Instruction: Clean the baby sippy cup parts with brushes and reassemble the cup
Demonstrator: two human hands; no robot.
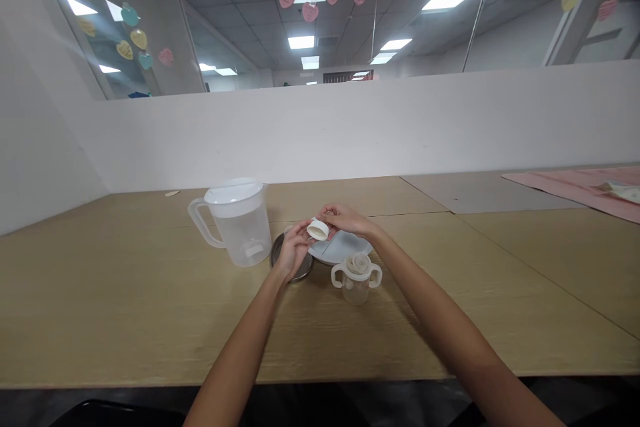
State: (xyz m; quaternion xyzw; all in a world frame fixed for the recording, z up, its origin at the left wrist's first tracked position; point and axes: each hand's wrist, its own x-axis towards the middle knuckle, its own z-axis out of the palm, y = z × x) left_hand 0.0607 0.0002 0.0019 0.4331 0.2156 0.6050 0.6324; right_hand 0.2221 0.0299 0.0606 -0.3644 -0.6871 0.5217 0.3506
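Observation:
Between my two hands is a round white cap (318, 229), tilted so that its hollow underside faces me. My left hand (296, 247) grips the cap's left side with closed fingers. From the upper right, my right hand (343, 219) pinches the cap's far edge; its fingertips are partly hidden. Just below the hands stands a clear two-handled cup (356, 287) with a whitish round piece on top. Under and behind the hands lie a white plate (345, 248) and a dark round metal tray (301, 271), both partly covered.
A translucent lidded pitcher (245, 230) stands to the left, its handle pointing left. A pink cloth (575, 187) lies on the far right of the wooden table (125, 300). Behind the table rises a white wall (320, 140) with windows above it.

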